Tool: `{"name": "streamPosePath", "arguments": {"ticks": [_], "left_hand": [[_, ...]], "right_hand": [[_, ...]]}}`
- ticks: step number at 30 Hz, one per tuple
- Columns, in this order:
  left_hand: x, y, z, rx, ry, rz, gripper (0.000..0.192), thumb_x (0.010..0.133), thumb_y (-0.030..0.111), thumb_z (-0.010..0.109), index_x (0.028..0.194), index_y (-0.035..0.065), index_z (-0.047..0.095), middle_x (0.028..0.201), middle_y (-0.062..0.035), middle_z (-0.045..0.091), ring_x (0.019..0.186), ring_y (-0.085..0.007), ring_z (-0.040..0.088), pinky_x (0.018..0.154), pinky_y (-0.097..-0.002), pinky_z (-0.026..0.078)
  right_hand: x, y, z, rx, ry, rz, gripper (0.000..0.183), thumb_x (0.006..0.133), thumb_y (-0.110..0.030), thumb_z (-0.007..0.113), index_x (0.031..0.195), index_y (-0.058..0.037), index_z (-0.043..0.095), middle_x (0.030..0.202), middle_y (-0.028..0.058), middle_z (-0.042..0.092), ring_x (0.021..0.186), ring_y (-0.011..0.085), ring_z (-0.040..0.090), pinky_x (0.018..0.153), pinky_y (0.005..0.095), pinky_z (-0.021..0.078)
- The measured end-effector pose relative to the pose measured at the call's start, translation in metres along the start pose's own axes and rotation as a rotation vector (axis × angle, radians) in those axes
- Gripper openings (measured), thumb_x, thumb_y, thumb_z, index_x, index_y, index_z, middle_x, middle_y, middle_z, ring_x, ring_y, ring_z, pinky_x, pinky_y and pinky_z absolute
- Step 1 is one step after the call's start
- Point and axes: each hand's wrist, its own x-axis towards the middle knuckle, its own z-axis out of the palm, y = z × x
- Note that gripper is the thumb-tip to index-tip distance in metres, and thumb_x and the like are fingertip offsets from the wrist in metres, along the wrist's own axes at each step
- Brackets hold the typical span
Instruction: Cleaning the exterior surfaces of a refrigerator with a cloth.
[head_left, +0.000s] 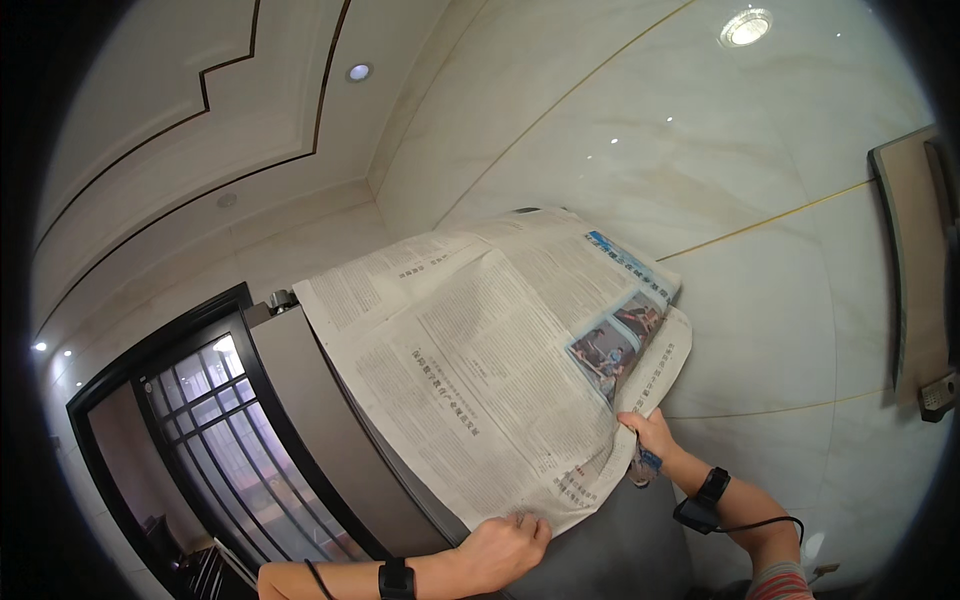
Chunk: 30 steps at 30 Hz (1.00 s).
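Note:
A large printed newspaper sheet (465, 352) drapes over the top of a tall grey cabinet-like appliance (607, 547). My left hand (510, 551) has its curled fingers at the sheet's lower edge; whether they grip the paper is hard to tell. On the right, my right hand (651, 436) pinches the folded side edge, with the thumb on top and a crumpled printed corner hanging below. The paper bulges and creases near that fold. Each wrist wears a black strap, and the right one carries a small black device with a cable.
A glossy marble-patterned wall (757, 300) rises behind and to the right of the appliance. A dark-framed glass door (217, 420) stands at the left. A wall-mounted panel (911, 270) is at the far right. Ceiling lights (360, 72) show above.

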Motion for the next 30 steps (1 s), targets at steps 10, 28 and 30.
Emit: {"name": "streamPosePath", "arguments": {"ticks": [10, 28, 30], "left_hand": [[0.015, -0.019, -0.031, -0.327, -0.094, 0.006, 0.015, 0.075, 0.005, 0.054, 0.084, -0.0057, 0.056, 0.072, -0.0197, 0.06, 0.064, -0.0351, 0.063, 0.052, -0.0414, 0.051], [0.043, -0.093, -0.11, -0.027, 0.299, -0.22, 0.054, 0.081, 0.032, 0.07, 0.124, 0.0036, 0.053, 0.128, -0.0194, 0.051, 0.113, -0.0397, 0.053, 0.087, -0.048, 0.047], [0.047, -0.111, -0.128, 0.206, 0.298, -0.401, 0.068, 0.074, 0.031, 0.076, 0.133, 0.0096, 0.049, 0.142, -0.0212, 0.038, 0.127, -0.0439, 0.04, 0.098, -0.0514, 0.041]], "right_hand": [[-0.005, -0.012, 0.011, 0.037, 0.024, 0.068, 0.031, 0.084, -0.011, 0.061, 0.111, 0.0043, 0.058, 0.101, 0.0077, 0.063, 0.09, 0.0169, 0.059, 0.08, 0.0307, 0.0473], [-0.002, -0.005, 0.008, -0.027, 0.049, -0.013, 0.025, 0.083, -0.01, 0.063, 0.103, 0.004, 0.059, 0.092, 0.0072, 0.064, 0.082, 0.0161, 0.061, 0.072, 0.029, 0.0487], [-0.001, -0.002, 0.009, -0.011, 0.055, -0.014, 0.025, 0.083, -0.01, 0.063, 0.104, 0.0037, 0.058, 0.094, 0.0073, 0.063, 0.084, 0.0163, 0.06, 0.073, 0.0294, 0.0485]]}}
